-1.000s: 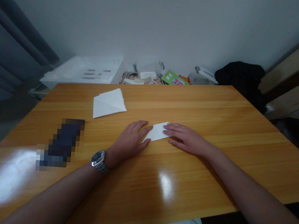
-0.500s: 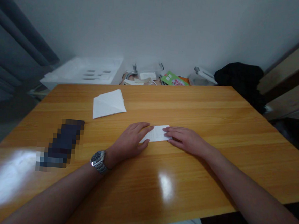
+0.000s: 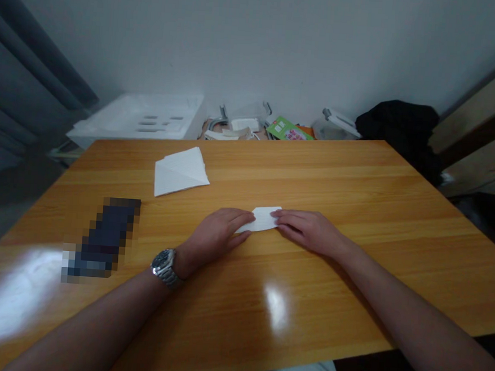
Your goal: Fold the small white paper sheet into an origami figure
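Observation:
A small folded piece of white paper [image 3: 264, 218] lies between my hands near the middle of the wooden table [image 3: 336, 180]. My left hand [image 3: 219, 231] pinches its left end between thumb and fingers, and a silver watch [image 3: 164, 266] is on that wrist. At the right end, my right hand [image 3: 306, 230] grips the paper with its fingers closed together and its fingertips over the edge. Both ends of the paper are partly hidden by my fingers.
Sheets of white paper [image 3: 181, 171] rest at the table's back left. A dark, pixelated object [image 3: 107, 235] lies on the left side. Beyond the far edge are a white foam tray [image 3: 151, 114], a green booklet [image 3: 288, 129] and a black cloth-like heap [image 3: 398, 125].
My left fingers have drawn together, from spread over the paper to pinching its left end. The paper's upper left corner now looks slanted. My right hand has barely moved.

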Demonstrator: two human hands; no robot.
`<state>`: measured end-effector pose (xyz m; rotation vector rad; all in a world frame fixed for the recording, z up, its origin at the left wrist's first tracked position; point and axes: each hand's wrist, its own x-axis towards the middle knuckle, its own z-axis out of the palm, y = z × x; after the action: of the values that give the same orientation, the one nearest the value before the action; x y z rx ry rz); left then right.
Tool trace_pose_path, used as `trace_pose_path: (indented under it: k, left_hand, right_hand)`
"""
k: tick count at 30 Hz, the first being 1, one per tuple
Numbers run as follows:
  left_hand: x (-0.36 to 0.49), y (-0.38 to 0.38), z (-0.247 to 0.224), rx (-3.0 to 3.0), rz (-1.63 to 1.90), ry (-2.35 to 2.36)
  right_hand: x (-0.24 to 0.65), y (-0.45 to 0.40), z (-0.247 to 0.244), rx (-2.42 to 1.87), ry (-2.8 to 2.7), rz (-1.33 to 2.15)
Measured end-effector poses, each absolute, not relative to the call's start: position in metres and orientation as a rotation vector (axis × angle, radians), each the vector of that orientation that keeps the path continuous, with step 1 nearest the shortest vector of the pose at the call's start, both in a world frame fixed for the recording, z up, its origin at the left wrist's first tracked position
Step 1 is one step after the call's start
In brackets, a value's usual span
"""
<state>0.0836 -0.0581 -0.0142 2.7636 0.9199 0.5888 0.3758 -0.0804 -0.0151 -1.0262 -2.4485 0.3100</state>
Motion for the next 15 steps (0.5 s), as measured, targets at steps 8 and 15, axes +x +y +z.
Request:
trace_pose_path:
  k: [8,15]
  left_hand:
    - [0.083,-0.060,-0.009,2.751,0.648,0.850]
    - [0.085,-0.064,-0.002,2.672,0.880,0.983]
  right_hand:
    - [0.371,-0.083,-0.007,-1.087,-2.222,0.409]
    - [0.370,-0.084,-0.004,-1.047,-2.021,0.587]
